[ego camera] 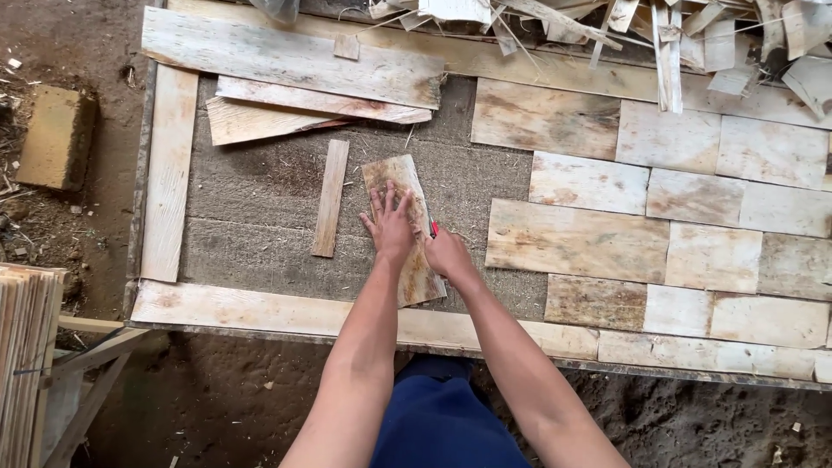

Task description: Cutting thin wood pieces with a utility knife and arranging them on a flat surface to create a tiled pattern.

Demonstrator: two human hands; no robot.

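Observation:
My left hand (391,223) lies flat with fingers spread on a thin, mottled veneer piece (400,178) that rests slantwise on the grey work board (251,234). At the right edge of that piece, my right hand (448,253) is closed round a small red-handled tool (433,228), most of which is hidden by the fingers. A narrow wooden strip (330,198) lies just left of the piece, apart from both hands.
Pale veneer rectangles (659,217) cover the board's right half in rows. Long planks (290,56) and a wooden border (169,173) frame the left and near sides. Scrap offcuts (659,35) pile at the back. A veneer stack (26,364) and a block (56,139) sit left.

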